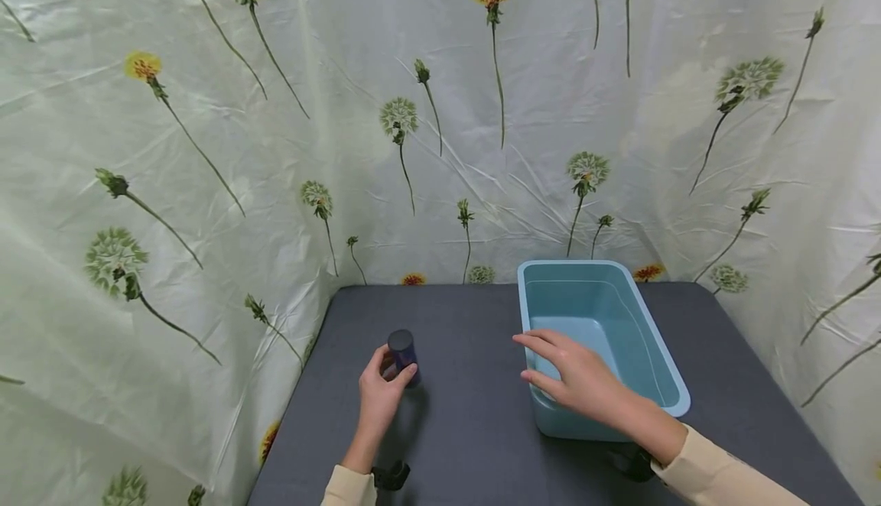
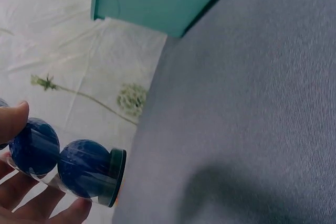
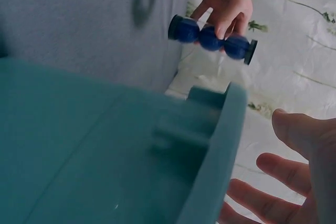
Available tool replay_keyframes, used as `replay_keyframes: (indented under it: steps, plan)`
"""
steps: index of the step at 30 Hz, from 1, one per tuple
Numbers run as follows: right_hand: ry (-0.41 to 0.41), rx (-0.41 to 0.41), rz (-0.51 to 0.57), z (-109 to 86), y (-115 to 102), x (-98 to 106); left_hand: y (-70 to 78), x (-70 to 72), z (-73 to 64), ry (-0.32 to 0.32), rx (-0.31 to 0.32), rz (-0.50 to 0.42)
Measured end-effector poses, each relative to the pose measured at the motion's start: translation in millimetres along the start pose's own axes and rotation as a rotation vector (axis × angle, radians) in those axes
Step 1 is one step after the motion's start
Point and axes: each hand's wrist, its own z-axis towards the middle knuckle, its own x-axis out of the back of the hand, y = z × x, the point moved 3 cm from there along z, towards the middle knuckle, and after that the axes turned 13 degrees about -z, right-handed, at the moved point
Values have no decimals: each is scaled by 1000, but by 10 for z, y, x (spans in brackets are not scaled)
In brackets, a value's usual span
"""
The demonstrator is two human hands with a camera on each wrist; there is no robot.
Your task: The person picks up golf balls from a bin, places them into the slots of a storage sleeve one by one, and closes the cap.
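My left hand [image 1: 381, 393] grips a clear tube of blue balls [image 1: 404, 357] with dark end caps, thumb on one side and fingers on the other. The tube stands roughly upright and appears lifted off the table. In the right wrist view three dark blue balls [image 3: 211, 39] show in a row inside it. My right hand [image 1: 574, 372] is over the near left part of a light blue plastic bin [image 1: 664, 345], fingers extended and thumb apart, holding nothing. Whether it touches the rim cannot be told in the head view; in the right wrist view it is beside the rim.
The dark grey table [image 1: 475, 414] carries the bin on its right side. A white curtain [image 1: 440, 170] with printed dandelions hangs behind the table and along both sides. A black wrist strap [image 1: 391, 477] sits by the left cuff.
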Motion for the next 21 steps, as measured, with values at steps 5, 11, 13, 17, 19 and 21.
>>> replay_keyframes:
  steps: [5, 11, 13, 17, 19, 21]
  plan:
    - [16, -19, -32, -106, 127, 25, -141, 104, 58, 18, 25, 20]
    - [29, -28, -65, -218, 232, 59, -264, 234, 63, 45, 32, 84]
    - [32, -34, -76, -251, 260, 73, -288, 259, 51, 50, 32, 104]
    - [41, -39, -91, -312, 306, 102, -353, 280, 16, 47, 51, 130]
    - [45, -38, -102, -337, 325, 110, -400, 285, -11, 45, 75, 143]
    - [48, -36, -107, -356, 338, 118, -442, 286, -40, 43, 93, 145]
